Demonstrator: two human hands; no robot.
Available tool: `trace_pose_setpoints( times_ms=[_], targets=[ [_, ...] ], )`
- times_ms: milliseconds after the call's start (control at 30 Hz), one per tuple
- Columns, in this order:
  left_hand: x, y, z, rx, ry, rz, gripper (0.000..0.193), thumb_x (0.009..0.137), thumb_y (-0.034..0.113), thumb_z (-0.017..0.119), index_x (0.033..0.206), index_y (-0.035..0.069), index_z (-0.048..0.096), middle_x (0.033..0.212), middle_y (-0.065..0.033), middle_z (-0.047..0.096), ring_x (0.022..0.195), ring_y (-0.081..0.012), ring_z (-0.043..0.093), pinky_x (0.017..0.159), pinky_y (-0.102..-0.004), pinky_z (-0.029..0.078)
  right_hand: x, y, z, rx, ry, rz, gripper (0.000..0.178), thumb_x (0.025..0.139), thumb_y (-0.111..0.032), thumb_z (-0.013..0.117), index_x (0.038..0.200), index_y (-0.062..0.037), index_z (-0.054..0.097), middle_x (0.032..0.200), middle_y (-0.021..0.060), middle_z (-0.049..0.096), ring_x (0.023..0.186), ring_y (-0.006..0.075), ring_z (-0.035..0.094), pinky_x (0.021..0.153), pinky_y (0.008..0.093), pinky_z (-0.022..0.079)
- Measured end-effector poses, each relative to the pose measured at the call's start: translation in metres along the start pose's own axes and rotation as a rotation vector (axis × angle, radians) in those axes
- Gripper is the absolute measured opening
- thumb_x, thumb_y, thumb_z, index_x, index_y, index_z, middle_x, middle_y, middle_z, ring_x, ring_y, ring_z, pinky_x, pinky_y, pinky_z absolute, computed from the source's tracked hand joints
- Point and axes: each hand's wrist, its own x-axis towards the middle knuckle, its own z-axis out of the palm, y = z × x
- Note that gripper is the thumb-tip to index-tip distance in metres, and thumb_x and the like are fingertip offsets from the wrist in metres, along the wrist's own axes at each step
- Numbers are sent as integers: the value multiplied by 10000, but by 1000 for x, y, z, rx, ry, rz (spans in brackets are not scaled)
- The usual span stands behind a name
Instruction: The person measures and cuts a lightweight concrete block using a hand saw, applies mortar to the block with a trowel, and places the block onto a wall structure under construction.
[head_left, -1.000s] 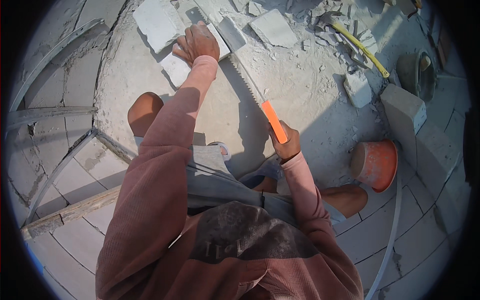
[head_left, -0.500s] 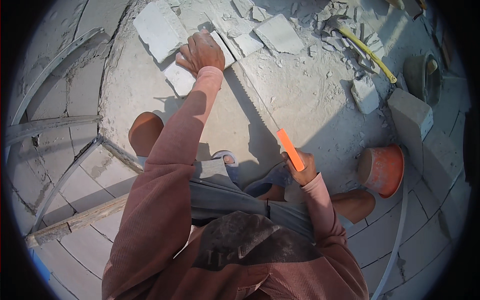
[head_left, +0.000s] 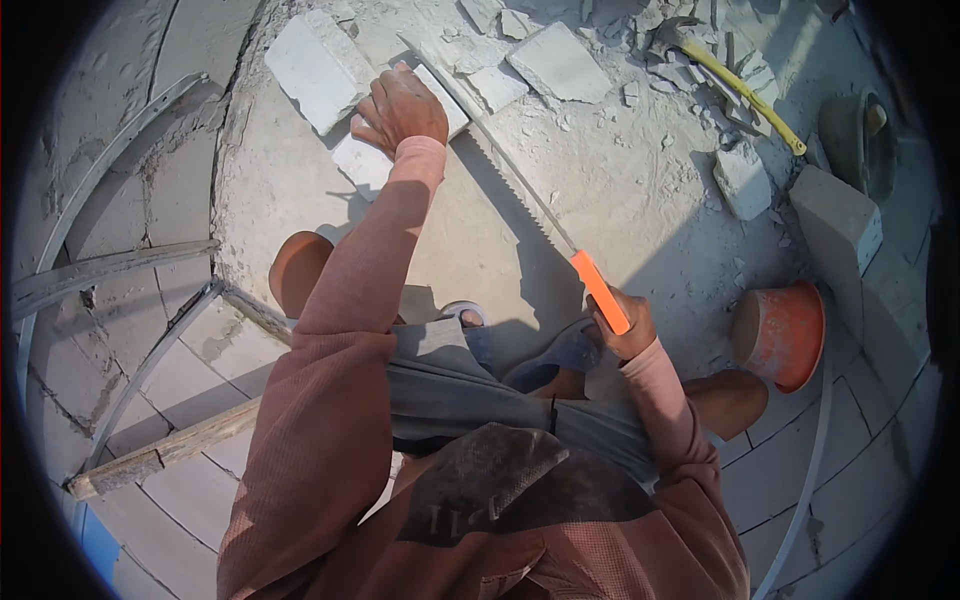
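My left hand (head_left: 402,108) is closed over a white block (head_left: 364,164), holding it down on the dusty ground at the upper middle. Its fingers curl over the block and hide much of it. In my right hand (head_left: 628,326) is the orange handle of a handsaw (head_left: 602,293), with the fingers wrapped round it. The long toothed blade slants up and left, lying along the block's right edge. Whether the teeth are cut into the block cannot be made out. A larger white block (head_left: 318,72) lies just beyond my left hand, and a broken slab (head_left: 560,63) lies right of the blade.
A yellow-handled hammer (head_left: 745,90) rests on rubble at the upper right. Near it stand a dark bucket (head_left: 857,145) and a pale block (head_left: 830,220). An orange tub (head_left: 785,335) lies tipped by my right knee. Metal strips and a wooden batten (head_left: 165,450) lie at left.
The view has shifted slightly. The saw has moved a little along the block's edge, its tip now lower, and more of the blade's flat side shows. My left hand stays on the block.
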Motion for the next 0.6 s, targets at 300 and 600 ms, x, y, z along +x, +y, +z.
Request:
trace_pose_setpoints(
  times_ms=[300, 600],
  targets=[
    [-10, 12, -4, -42, -39, 4, 341, 1080, 339, 427, 1081, 118, 686, 1129, -57, 673, 1181, -289, 536, 1065, -508, 270, 125, -11, 15, -101, 9, -22, 121, 872, -79, 687, 978, -21, 678, 796, 169, 678, 696, 357, 678, 665, 356, 546],
    [-5, -7, -13, -54, 35, 43, 341, 1082, 336, 423, 1073, 100, 669, 1124, -74, 673, 1160, -293, 540, 1062, -516, 272, -25, 3, -8, -105, -10, 32, 208, 833, -24, 692, 1040, -34, 710, 868, 157, 729, 773, 336, 746, 722, 347, 579]
  ],
)
